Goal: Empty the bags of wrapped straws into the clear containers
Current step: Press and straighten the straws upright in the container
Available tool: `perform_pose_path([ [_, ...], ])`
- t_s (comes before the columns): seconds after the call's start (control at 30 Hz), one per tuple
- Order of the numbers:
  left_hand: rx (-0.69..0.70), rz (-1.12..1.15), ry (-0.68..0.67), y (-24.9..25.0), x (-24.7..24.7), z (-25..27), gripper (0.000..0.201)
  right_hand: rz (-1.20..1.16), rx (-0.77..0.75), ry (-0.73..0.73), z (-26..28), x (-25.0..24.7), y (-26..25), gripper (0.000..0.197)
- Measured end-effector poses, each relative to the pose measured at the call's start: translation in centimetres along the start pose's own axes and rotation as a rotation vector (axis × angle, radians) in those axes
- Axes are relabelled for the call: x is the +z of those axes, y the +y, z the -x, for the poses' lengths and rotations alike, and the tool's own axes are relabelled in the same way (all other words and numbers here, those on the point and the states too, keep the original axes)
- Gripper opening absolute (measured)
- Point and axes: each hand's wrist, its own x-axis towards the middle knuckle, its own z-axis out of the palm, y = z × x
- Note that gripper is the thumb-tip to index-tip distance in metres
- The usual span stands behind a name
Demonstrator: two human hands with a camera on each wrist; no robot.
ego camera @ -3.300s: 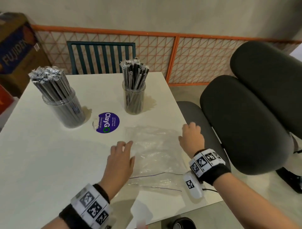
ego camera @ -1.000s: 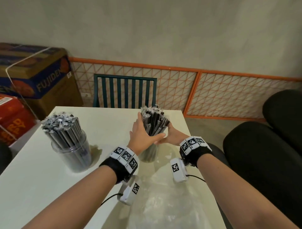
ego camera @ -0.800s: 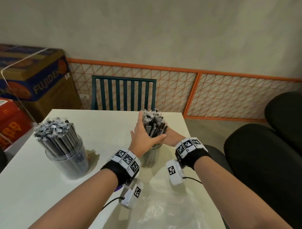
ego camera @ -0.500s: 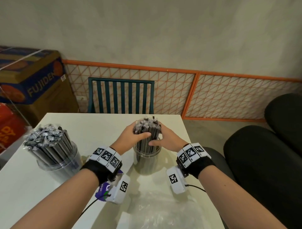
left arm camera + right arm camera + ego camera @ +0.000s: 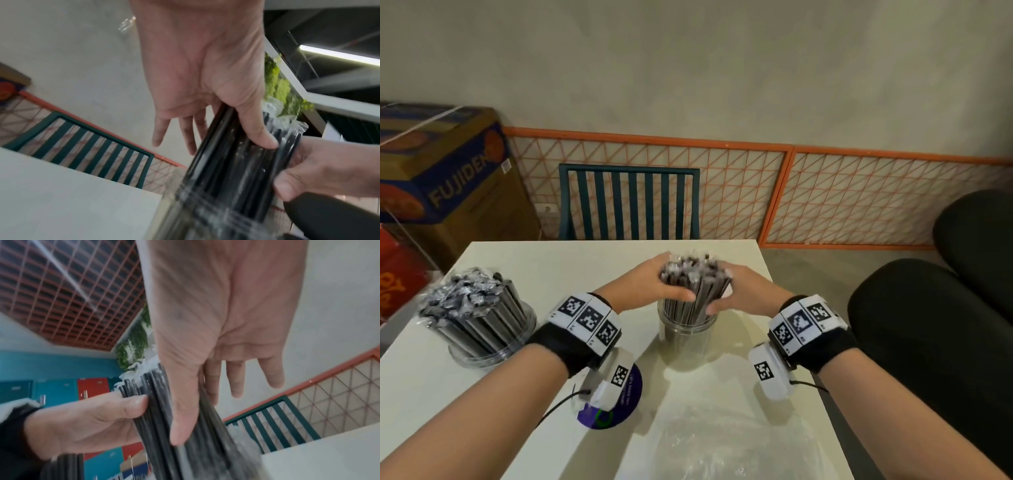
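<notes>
A bundle of wrapped black straws (image 5: 695, 284) stands in a clear container (image 5: 686, 334) at the middle of the white table (image 5: 431, 394). My left hand (image 5: 662, 282) grips the bundle from the left, thumb across its near side. My right hand (image 5: 736, 291) grips it from the right. In the left wrist view the left thumb (image 5: 257, 129) presses on the straws (image 5: 226, 170), with the fingers behind them. The right wrist view shows the right thumb (image 5: 180, 418) laid along the straws (image 5: 156, 426). An empty clear bag (image 5: 722, 445) lies flat at the near edge.
A second clear container (image 5: 486, 342), packed with straws, stands at the left. A purple sticker (image 5: 616, 404) lies under my left wrist. A teal chair (image 5: 630, 202) is behind the table, black padded seats (image 5: 928, 342) are at the right, and cardboard boxes (image 5: 441, 171) are at the left.
Both hands left the empty bag and closed round the straws in the middle container. The fanned, leaning straws are now squeezed into a tighter, more upright bundle.
</notes>
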Motion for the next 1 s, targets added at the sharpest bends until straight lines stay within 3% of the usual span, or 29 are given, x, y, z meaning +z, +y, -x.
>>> perform_pose_path([
  [0.1, -0.049, -0.011, -0.064, -1.0, 0.9, 0.2, 0.071, 0.002, 0.064, -0.058, 0.0, 1.5, 0.9, 0.091],
  [0.2, -0.030, 0.065, -0.042, -1.7, 1.9, 0.4, 0.070, -0.125, 0.066, -0.002, 0.1, 3.1, 1.1, 0.095],
  [0.27, -0.008, 0.080, -0.008, -1.9, 2.4, 0.5, 0.064, -0.169, 0.060, 0.083, 0.4, 3.9, 0.7, 0.089],
  [0.37, 0.001, 0.055, 0.083, -1.4, 2.3, 0.5, 0.055, -0.164, 0.051, 0.193, 0.6, 3.5, -0.2, 0.062],
  [0.5, 0.001, 0.017, 0.027, -0.5, 1.0, 0.4, 0.054, -0.144, 0.045, 0.166, 0.6, 1.6, -0.8, 0.046],
  [0.7, -0.080, -0.069, -0.114, -1.1, 1.1, 0.8, 0.071, 0.022, 0.062, 0.046, 0.9, 1.9, -0.5, 0.051],
  [0.9, -0.003, 0.028, -0.012, -1.2, 2.2, 1.0, 0.057, 0.029, 0.033, 0.061, 1.0, 1.7, -0.9, 0.050],
  [1.0, -0.031, 0.002, 0.053, -1.3, 1.6, 0.8, 0.051, -0.007, 0.033, 0.067, 0.9, 1.2, -0.5, 0.054],
])
